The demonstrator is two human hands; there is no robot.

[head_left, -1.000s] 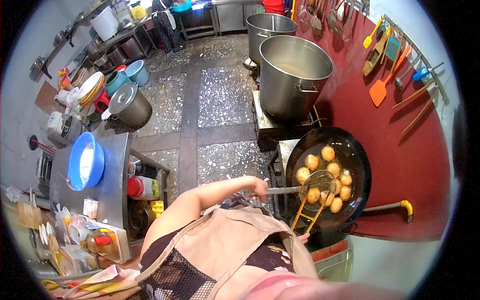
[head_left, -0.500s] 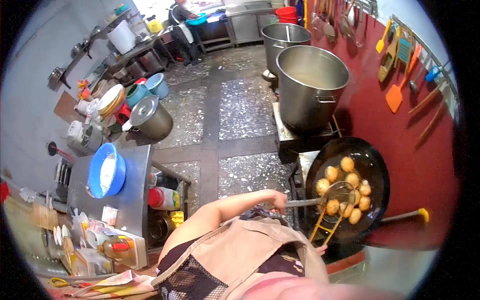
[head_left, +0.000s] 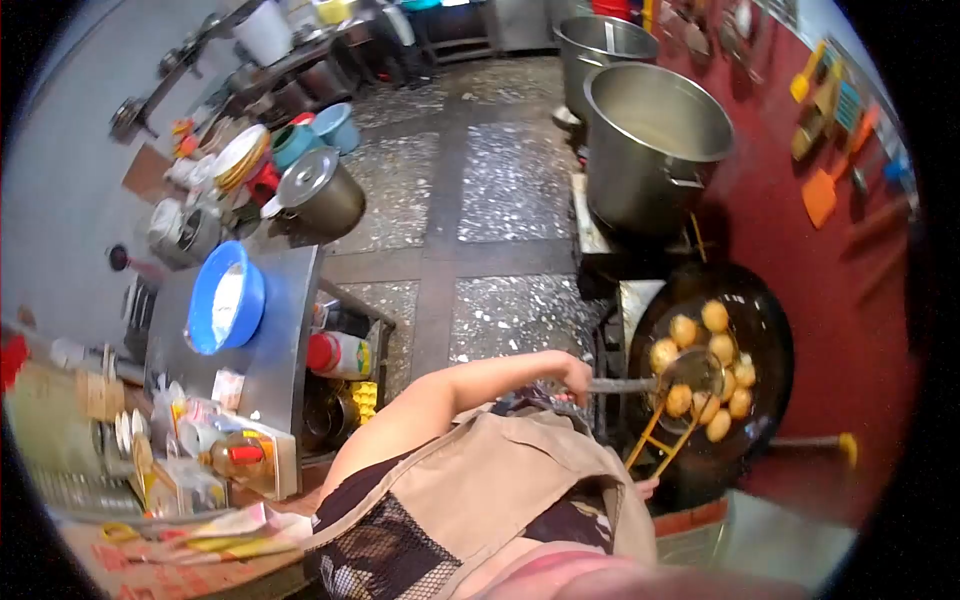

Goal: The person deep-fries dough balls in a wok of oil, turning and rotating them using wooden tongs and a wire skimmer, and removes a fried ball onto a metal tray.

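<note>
My left hand (head_left: 576,376) is closed round the handle of a wire skimmer (head_left: 712,366), whose round mesh head hangs over the black wok (head_left: 776,345). Low at the wok's near side, my right hand (head_left: 648,488), mostly hidden by the apron, grips yellow-brown tongs (head_left: 650,440). The tips of the tongs reach to the skimmer, on either side of a golden fried ball (head_left: 678,400). Several more golden balls (head_left: 715,316) lie in the dark oil around the mesh. Whether the tongs touch a ball, I cannot tell.
Beyond the wok stands a tall steel pot (head_left: 640,150) on a burner. Left of me a metal table (head_left: 280,310) carries a blue basin (head_left: 250,300) with white contents. Utensils, such as an orange spatula (head_left: 820,198), hang on the red wall. A lidded pot (head_left: 330,200) stands on the floor.
The view has tilted, so the surroundings sit higher and further right. Both hands keep hold of the skimmer and the tongs over the wok, with little movement between them.
</note>
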